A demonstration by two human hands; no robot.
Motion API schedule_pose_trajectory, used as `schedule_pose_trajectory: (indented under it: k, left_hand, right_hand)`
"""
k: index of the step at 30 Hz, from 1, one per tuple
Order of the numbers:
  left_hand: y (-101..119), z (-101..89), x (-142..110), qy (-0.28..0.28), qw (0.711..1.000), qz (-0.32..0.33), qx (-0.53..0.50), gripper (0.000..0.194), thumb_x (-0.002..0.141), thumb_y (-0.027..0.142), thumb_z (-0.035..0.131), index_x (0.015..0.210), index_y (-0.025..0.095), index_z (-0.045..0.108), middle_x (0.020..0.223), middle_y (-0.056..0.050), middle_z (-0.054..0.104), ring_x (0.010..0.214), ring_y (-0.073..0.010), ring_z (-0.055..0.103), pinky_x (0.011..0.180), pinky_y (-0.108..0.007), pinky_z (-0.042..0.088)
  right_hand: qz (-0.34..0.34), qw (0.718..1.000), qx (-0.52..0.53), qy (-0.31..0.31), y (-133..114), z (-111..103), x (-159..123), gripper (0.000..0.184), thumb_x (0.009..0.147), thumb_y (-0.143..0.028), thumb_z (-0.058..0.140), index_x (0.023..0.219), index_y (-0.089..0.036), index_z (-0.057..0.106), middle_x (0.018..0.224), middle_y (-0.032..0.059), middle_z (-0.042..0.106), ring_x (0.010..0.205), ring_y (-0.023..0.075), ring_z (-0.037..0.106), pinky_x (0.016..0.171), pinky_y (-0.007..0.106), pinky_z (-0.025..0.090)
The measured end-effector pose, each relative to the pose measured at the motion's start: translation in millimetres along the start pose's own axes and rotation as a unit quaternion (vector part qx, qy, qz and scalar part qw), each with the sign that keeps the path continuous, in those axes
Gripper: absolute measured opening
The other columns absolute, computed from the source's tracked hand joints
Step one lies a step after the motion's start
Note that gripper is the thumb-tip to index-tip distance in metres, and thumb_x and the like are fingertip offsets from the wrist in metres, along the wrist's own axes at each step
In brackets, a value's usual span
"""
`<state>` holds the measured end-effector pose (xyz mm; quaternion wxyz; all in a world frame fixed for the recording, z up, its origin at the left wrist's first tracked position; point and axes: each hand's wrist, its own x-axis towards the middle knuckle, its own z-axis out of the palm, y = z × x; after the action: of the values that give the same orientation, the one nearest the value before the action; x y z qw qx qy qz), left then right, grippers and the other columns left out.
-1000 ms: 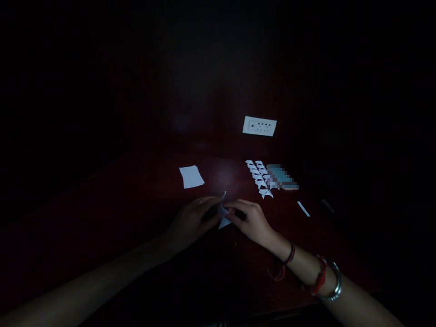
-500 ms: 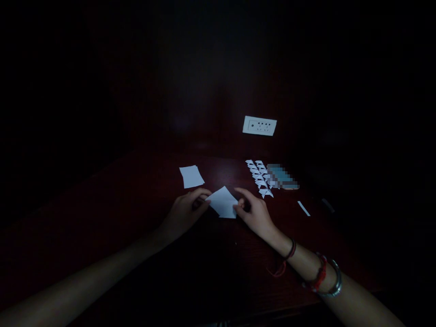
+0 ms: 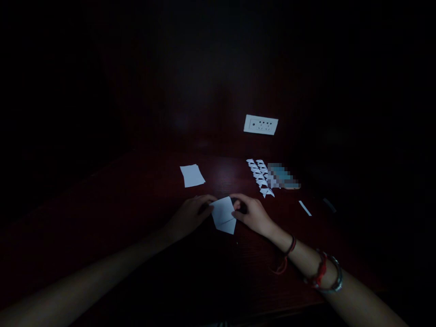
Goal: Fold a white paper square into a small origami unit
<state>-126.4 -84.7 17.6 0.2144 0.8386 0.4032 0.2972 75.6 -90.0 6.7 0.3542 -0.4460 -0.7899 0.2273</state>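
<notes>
A small white sheet of paper [image 3: 224, 215] with a crease across it lies between my two hands on a dark red table [image 3: 136, 213]. My left hand [image 3: 190, 214] pinches its left edge with curled fingers. On the other side my right hand [image 3: 250, 213] pinches the top right corner. Red threads and a metal bangle sit on my right wrist.
Another white paper slip [image 3: 192, 175] lies farther back on the left. A row of several small folded paper pieces [image 3: 260, 177] sits at the right beside a blurred flat object [image 3: 284, 177]. A thin paper strip [image 3: 304, 208] lies farther right. A white wall socket [image 3: 260, 125] is behind. The room is very dark.
The paper was folded small and held upright a second ago. It has since been spread out flat and turned between my hands, which have drawn slightly apart.
</notes>
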Motion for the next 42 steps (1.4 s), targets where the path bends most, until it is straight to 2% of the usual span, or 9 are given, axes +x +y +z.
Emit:
schedule_pose_trajectory:
  k: [2,6,9,13,18,24,31,37,42]
  left_hand:
    - [-1,3.7,-1,0.019,0.999,-0.030,0.027,0.024,0.083,0.029,0.041,0.105,0.022,0.047,0.087,-0.001,0.057,0.079,-0.0155,0.055,0.069,-0.028,0.043]
    - [9,10.4,-8,0.043,0.994,-0.068,0.068,0.050,0.078,0.042,0.048,0.121,0.023,0.032,0.079,0.000,0.057,0.069,-0.0162,0.055,0.059,-0.027,0.043]
    - [21,12.4,-13,0.053,0.992,-0.042,0.104,0.058,0.077,0.045,0.047,0.126,0.022,0.025,0.086,-0.002,0.057,0.076,-0.0180,0.054,0.067,-0.031,0.042]
    - [27,13.7,-13,0.071,0.988,-0.015,0.136,0.061,0.075,0.047,0.049,0.126,0.022,0.027,0.100,-0.005,0.054,0.089,-0.0216,0.051,0.075,-0.036,0.040]
    - [13,18.1,-9,0.067,0.990,-0.013,0.125,0.056,0.075,0.034,0.051,0.125,0.023,0.027,0.097,-0.003,0.055,0.088,-0.0197,0.052,0.074,-0.034,0.041]
    - [1,20.5,-5,0.052,0.996,-0.015,0.069,0.056,0.076,0.022,0.050,0.126,0.025,0.026,0.091,-0.001,0.054,0.082,-0.0161,0.053,0.071,-0.029,0.043]
    - [4,18.6,-6,0.039,0.995,0.023,0.092,0.049,0.078,0.020,0.046,0.124,0.024,0.029,0.099,-0.003,0.054,0.088,-0.0173,0.051,0.075,-0.032,0.041]
    - [6,21.7,-7,0.031,0.991,0.020,0.127,0.048,0.079,0.018,0.045,0.124,0.024,0.030,0.089,-0.003,0.057,0.080,-0.0178,0.052,0.071,-0.032,0.041]
    - [8,22.1,-9,0.042,0.984,0.014,0.173,0.044,0.080,0.021,0.045,0.122,0.023,0.033,0.086,-0.003,0.056,0.077,-0.0185,0.052,0.068,-0.032,0.039]
  right_hand:
    - [0.010,1.000,-0.007,0.014,0,1,0,0.048,0.065,-0.007,0.054,0.111,-0.017,0.044,0.073,-0.0022,0.055,0.065,0.0091,0.051,0.065,0.022,0.042]
    - [0.034,0.999,-0.022,0.031,-1,3,-1,0.054,0.066,-0.007,0.053,0.116,-0.019,0.039,0.070,-0.0029,0.055,0.061,0.0087,0.050,0.062,0.021,0.041]
    - [0.031,0.998,-0.026,0.039,-1,4,-2,0.057,0.067,-0.008,0.052,0.120,-0.020,0.035,0.072,-0.0023,0.055,0.062,0.0091,0.051,0.062,0.022,0.041]
    - [0.018,0.998,-0.037,0.048,-3,4,-4,0.062,0.068,-0.008,0.051,0.124,-0.021,0.030,0.072,-0.0020,0.055,0.062,0.0097,0.051,0.063,0.023,0.042]
    - [-0.016,0.998,-0.035,0.046,-7,4,-5,0.063,0.068,-0.008,0.050,0.125,-0.020,0.028,0.074,-0.0014,0.055,0.065,0.0102,0.051,0.065,0.024,0.043]
    - [-0.038,0.999,-0.021,0.013,-9,4,-5,0.062,0.068,-0.006,0.048,0.125,-0.020,0.028,0.081,-0.0002,0.057,0.067,0.0100,0.052,0.067,0.024,0.044]
    - [-0.043,0.999,-0.008,-0.023,-10,4,-5,0.060,0.071,-0.009,0.047,0.127,-0.018,0.025,0.080,0.0000,0.060,0.064,0.0088,0.056,0.065,0.023,0.046]
    - [-0.028,0.999,0.007,-0.019,-6,4,-5,0.058,0.073,-0.009,0.045,0.127,-0.017,0.026,0.078,-0.0008,0.062,0.068,0.0095,0.058,0.069,0.024,0.045]
    - [-0.006,1.000,0.002,-0.020,-7,1,-4,0.047,0.078,-0.015,0.042,0.124,-0.013,0.033,0.077,0.0012,0.064,0.070,0.0110,0.059,0.071,0.025,0.045]
